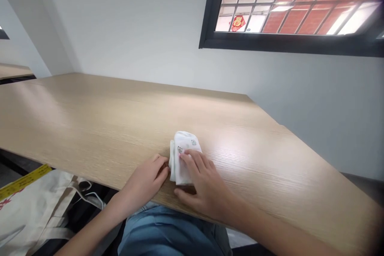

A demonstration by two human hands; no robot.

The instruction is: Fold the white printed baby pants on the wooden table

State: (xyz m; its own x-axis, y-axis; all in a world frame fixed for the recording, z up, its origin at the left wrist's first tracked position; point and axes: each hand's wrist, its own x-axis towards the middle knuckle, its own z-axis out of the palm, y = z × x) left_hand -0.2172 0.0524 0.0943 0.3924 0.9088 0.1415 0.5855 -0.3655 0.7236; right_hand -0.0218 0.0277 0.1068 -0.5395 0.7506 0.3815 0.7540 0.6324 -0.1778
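A small folded white cloth (183, 170) with little printed animal figures lies on the light wooden table (126, 116), close to the front edge. Its layers show along the left side. My right hand (207, 184) rests on top of it from the right, fingers stretched out over the print and thumb apart near its lower edge. At the cloth's left edge is my left hand (150, 176), fingers curled and thumb drawn in, with the fingertips against the layers. How much cloth those fingertips pinch is partly hidden.
A pale wall (135, 28) with a dark-framed barred window (270, 40) runs behind the table. Below the table's edge at left hangs a cream tote bag (39, 196), with a yellow strip (27, 180) across it. My lap in blue clothing (171, 232) is under the front edge.
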